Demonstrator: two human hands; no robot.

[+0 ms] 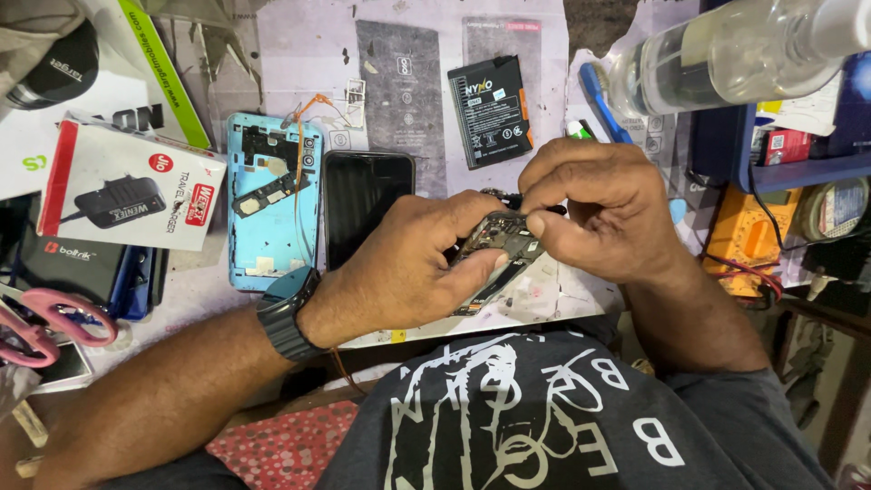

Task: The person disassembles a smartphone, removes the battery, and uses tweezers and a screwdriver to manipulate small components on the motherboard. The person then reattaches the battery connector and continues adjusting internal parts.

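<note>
Centre-frame, left hand (pixel 413 268) is cradling the phone board (pixel 504 247), long axis running lower-left to upper-right, while right hand (pixel 603 209) is pinching closed on its upper-right end.

At far left we see a white charger box (pixel 127 195) with a red edge, lying flat beside a black pouch (pixel 68 259). A dark, blank phone screen (pixel 366 204) lies at centre. Above it sit a black battery (pixel 491 109) with a label and two grey sheets (pixel 401 91).
</note>
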